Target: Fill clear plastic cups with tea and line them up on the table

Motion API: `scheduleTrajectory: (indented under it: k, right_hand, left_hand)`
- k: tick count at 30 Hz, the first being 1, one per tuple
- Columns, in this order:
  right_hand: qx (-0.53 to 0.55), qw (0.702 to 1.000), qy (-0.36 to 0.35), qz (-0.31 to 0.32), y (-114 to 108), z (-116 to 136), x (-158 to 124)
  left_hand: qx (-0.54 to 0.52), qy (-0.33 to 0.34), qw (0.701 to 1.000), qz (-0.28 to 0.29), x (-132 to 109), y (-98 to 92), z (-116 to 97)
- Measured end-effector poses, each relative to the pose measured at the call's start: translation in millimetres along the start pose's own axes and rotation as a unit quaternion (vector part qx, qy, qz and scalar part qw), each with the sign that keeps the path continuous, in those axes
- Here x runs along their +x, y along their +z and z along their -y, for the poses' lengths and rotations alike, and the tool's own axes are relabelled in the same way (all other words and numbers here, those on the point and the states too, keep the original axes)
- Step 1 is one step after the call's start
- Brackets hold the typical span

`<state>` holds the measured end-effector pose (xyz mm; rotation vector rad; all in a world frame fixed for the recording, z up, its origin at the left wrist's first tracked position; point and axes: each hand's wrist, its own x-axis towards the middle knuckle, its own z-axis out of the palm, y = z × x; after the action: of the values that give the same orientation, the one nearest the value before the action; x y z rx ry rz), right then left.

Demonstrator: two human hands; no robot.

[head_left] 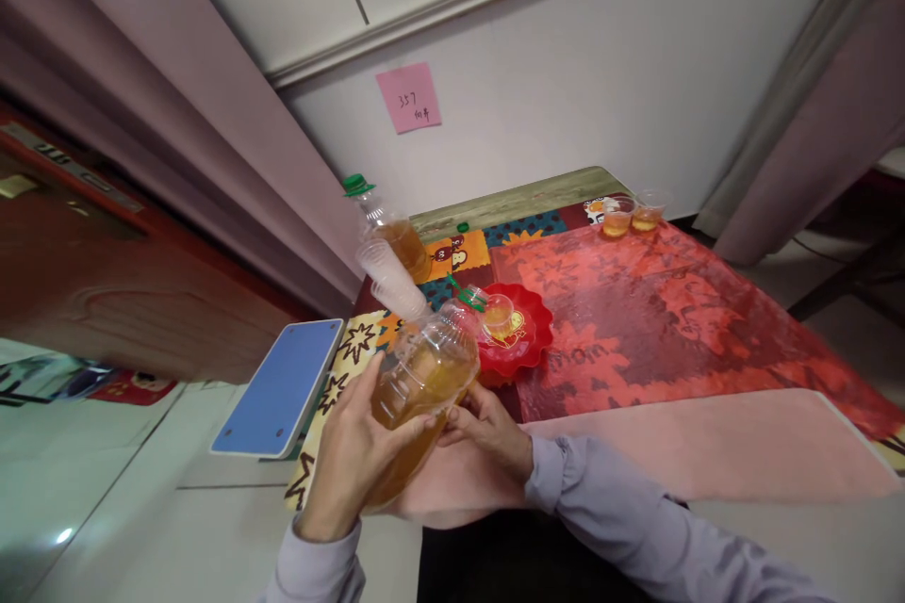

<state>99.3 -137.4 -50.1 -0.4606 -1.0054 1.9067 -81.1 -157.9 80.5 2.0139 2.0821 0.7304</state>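
Observation:
My left hand (350, 452) and my right hand (487, 429) both grip a large clear plastic bottle (424, 377) of amber liquid, tilted with its green-ringed neck toward a small clear cup (499, 313). That cup holds some amber liquid and stands on a red scalloped plate (527, 344). The left hand wraps the bottle's lower body; the right hand's fingers press its underside.
A second capped bottle (386, 231) and a stack of clear cups (388, 278) stand behind. Two filled cups (632, 217) sit at the far table edge. A red patterned cloth (671, 320) covers the table. A blue tablet (279, 386) lies left; a pink note (408, 97) is on the wall.

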Motion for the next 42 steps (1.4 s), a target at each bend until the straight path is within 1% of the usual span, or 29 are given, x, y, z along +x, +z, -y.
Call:
scheduleTrajectory:
  k: [3, 6, 9, 14, 17, 20, 22, 23, 25, 27, 30, 32, 33, 35, 37, 39, 42]
  right_hand:
    - [0.015, 0.999, -0.046, 0.011, -2.0, -0.6, 3.0]
    - [-0.005, 0.997, -0.08, 0.018, -3.6, -0.2, 4.2]
    - [-0.026, 0.995, -0.093, 0.027, -5.3, -0.9, 4.0]
    - [-0.063, 0.992, -0.098, 0.047, -6.6, -6.4, 3.6]
    - [-0.109, 0.989, -0.092, 0.028, -0.8, -2.6, -6.4]
    - [-0.202, 0.975, -0.087, -0.018, 6.4, 17.8, -26.9]
    - [-0.291, 0.949, -0.106, -0.054, 4.8, 41.5, -38.1]
    - [-0.339, 0.929, -0.126, -0.073, 0.5, 55.6, -40.3]
    - [-0.44, 0.874, -0.172, -0.115, -15.5, 85.8, -35.7]
    - [-0.532, 0.81, -0.192, -0.155, -38.9, 113.8, -19.9]
    - [-0.659, 0.713, -0.17, -0.17, -74.2, 141.8, 14.3]
    - [-0.727, 0.655, -0.132, -0.161, -89.2, 149.1, 36.0]
    - [-0.753, 0.632, -0.108, -0.15, -93.2, 150.1, 45.1]
    - [-0.787, 0.602, -0.059, -0.122, -94.8, 149.6, 59.3]
    - [-0.805, 0.586, -0.018, -0.096, -91.6, 148.3, 68.4]
    - [-0.812, 0.578, 0.002, -0.079, -87.7, 147.5, 73.8]
    - [-0.813, 0.578, -0.009, -0.067, -85.2, 145.8, 77.4]
  left_hand:
    - [-0.032, 0.002, 0.999, -0.027, -7.4, 1.8, 2.3]
    - [-0.058, 0.003, 0.996, -0.066, -16.9, 4.5, 4.8]
    - [-0.085, -0.016, 0.991, -0.098, -26.6, 9.0, 9.1]
    - [-0.118, -0.062, 0.984, -0.116, -36.5, 13.7, 18.5]
    - [-0.127, -0.08, 0.98, -0.127, -39.3, 14.1, 22.9]
    - [-0.133, -0.083, 0.978, -0.141, -42.4, 15.0, 26.6]
    - [-0.13, -0.082, 0.978, -0.143, -45.4, 16.6, 29.5]
    - [-0.127, -0.083, 0.978, -0.145, -47.2, 17.7, 31.2]
    - [-0.118, -0.085, 0.977, -0.156, -51.1, 20.2, 35.1]
    - [-0.112, -0.087, 0.976, -0.167, -54.8, 22.5, 39.2]
    - [-0.11, -0.091, 0.976, -0.166, -58.5, 24.3, 43.5]
    - [-0.109, -0.094, 0.976, -0.163, -59.5, 24.5, 44.8]
    - [-0.107, -0.095, 0.976, -0.162, -59.6, 24.4, 45.1]
    - [-0.102, -0.097, 0.977, -0.163, -59.7, 24.1, 45.5]
    - [-0.098, -0.098, 0.976, -0.166, -59.7, 23.9, 45.8]
    - [-0.101, -0.102, 0.975, -0.167, -59.6, 23.6, 46.2]
    - [-0.101, -0.113, 0.975, -0.165, -59.4, 23.5, 47.7]
